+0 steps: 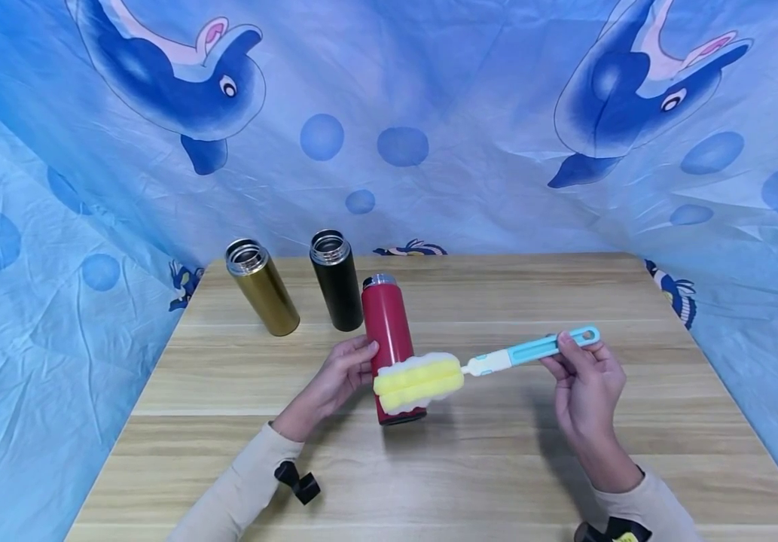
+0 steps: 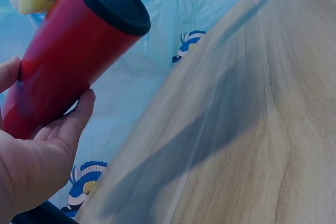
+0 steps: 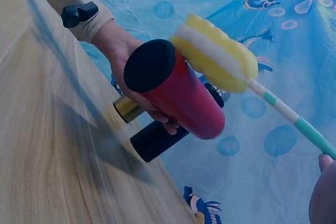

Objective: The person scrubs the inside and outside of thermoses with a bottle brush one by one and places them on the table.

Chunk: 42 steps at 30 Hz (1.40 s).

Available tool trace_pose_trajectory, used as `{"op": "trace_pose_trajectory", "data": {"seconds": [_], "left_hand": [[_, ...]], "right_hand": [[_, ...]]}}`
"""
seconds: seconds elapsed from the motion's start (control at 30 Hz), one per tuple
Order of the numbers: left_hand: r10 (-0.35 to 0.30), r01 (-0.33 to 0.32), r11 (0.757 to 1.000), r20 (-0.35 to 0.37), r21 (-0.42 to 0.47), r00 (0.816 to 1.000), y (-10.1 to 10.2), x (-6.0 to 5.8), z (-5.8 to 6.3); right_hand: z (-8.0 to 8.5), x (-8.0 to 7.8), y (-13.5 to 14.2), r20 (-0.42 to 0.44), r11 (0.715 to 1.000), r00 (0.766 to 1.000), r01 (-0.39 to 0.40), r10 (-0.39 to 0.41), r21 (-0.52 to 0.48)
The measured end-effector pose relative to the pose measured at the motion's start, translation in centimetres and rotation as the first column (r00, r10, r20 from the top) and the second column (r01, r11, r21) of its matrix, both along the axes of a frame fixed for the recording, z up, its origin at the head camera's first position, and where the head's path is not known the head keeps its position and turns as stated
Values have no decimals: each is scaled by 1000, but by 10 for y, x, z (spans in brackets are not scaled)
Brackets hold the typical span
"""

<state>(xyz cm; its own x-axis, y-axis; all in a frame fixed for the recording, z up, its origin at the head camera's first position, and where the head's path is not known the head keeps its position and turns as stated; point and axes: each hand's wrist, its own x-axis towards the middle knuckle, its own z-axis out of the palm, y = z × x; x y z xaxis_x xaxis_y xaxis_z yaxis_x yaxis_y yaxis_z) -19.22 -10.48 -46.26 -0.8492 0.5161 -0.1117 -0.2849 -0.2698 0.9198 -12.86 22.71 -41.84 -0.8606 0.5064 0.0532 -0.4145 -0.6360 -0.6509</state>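
Observation:
My left hand (image 1: 343,374) grips a red bottle (image 1: 386,320) round its side, lifted off the table and tilted. Its dark base (image 2: 114,1) faces the left wrist camera. My right hand (image 1: 587,380) pinches the blue and white handle (image 1: 534,351) of a bottle brush near its looped end. The brush's yellow and white sponge head (image 1: 419,382) lies across the lower part of the red bottle in the head view. In the right wrist view the sponge head (image 3: 215,53) is beside the bottle; whether they touch I cannot tell.
A gold bottle (image 1: 266,290) and a black bottle (image 1: 337,284) stand lidless at the back left of the wooden table (image 1: 497,467). Behind the table hangs a blue curtain (image 1: 470,188) printed with dolphins and bubbles.

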Motion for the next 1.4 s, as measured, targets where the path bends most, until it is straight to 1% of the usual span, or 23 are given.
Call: {"op": "trace_pose_trajectory", "data": {"seconds": [0.13, 0.23, 0.4, 0.5, 0.77, 1.13, 1.27, 1.4], "left_hand": [[5, -5, 1000, -2, 2, 1000, 0, -1, 0], [10, -10, 1000, -1, -19, 1000, 1, -1, -1], [39, -37, 997, 15, -66, 999, 2, 2, 0], [48, -46, 996, 24, -74, 999, 3, 4, 1], [53, -52, 998, 36, -21, 998, 5, 7, 3], [32, -31, 999, 12, -24, 999, 3, 11, 1], [12, -12, 999, 16, -34, 1000, 3, 12, 3], [0, 1, 999, 22, -40, 1000, 1, 12, 2]], "right_hand": [[1, 1, 0, -11, 1000, 1000, -13, 13, 2], [2, 1, 1, -27, 1000, 1000, -14, 14, -1], [4, -2, 4, -55, 1000, 998, -1, 1, 5], [4, -5, 4, -69, 1000, 998, 9, -8, 15], [3, -15, 1, -128, 999, 991, 35, -39, -40], [4, -23, -1, -176, 998, 983, 51, -57, -36], [6, -28, -3, -169, 997, 983, 66, -70, -28], [7, -33, -4, -153, 997, 985, 76, -80, -27]]}}
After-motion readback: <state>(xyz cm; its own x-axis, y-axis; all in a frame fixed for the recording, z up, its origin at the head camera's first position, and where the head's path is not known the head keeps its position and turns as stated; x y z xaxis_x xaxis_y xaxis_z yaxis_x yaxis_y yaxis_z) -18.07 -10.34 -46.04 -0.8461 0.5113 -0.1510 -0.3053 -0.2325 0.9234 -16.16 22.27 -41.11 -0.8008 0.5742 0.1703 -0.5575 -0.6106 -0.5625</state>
